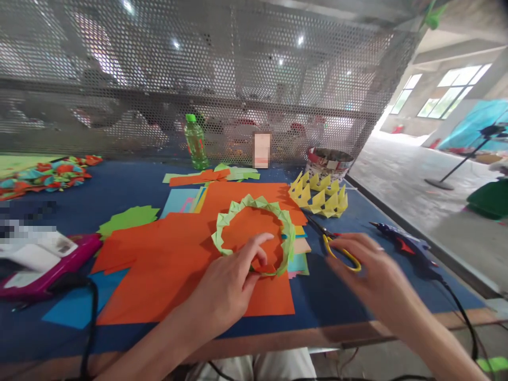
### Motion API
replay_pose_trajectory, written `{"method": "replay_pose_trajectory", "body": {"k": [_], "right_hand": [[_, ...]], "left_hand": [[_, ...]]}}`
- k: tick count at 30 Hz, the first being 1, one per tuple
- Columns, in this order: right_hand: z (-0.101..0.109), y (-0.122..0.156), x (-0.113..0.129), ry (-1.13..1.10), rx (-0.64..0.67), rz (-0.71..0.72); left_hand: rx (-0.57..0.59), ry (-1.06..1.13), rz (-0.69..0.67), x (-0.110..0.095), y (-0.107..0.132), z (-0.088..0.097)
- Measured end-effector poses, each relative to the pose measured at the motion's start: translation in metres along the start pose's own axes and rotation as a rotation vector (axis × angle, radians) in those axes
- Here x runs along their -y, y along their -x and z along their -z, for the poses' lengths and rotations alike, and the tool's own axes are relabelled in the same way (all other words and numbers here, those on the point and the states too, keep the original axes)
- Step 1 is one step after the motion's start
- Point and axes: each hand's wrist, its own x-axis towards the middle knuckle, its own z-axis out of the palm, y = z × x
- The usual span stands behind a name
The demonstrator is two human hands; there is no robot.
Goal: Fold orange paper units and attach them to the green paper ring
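A ring-shaped crown of folded pale green paper (290,241) rests on orange paper in front of me. My left hand (232,280) is at its near edge, thumb and curled fingers closed around the band, partly hiding it. To the right, my right hand (367,270), slightly blurred, has its thumb and fingers at the yellow handles of a pair of scissors (349,259). The dark blades point away to the left, beside the stacked paper. A yellow folded-paper crown (319,201) stands just beyond the scissors.
Orange sheets (170,264) cover the blue tabletop's middle. A blue glue gun (408,246) lies right, its cord over the edge. Left are a magenta device (79,259) and green paper (127,219). A bottle (196,143) and a tin (329,161) stand by the perforated screen (238,63).
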Motion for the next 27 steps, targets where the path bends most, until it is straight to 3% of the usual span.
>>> {"method": "replay_pose_trajectory", "body": {"k": [3,7,27], "right_hand": [[-0.019,-0.009,0.053,-0.261,0.190,0.149],[-0.034,-0.020,0.083,-0.185,0.221,0.214],[-0.050,-0.028,0.086,-0.291,0.147,0.311]], "left_hand": [[0.022,0.003,0.007,-0.001,0.000,0.002],[0.024,0.019,0.025,0.000,0.000,0.002],[-0.018,0.010,0.005,-0.004,0.001,0.005]]}}
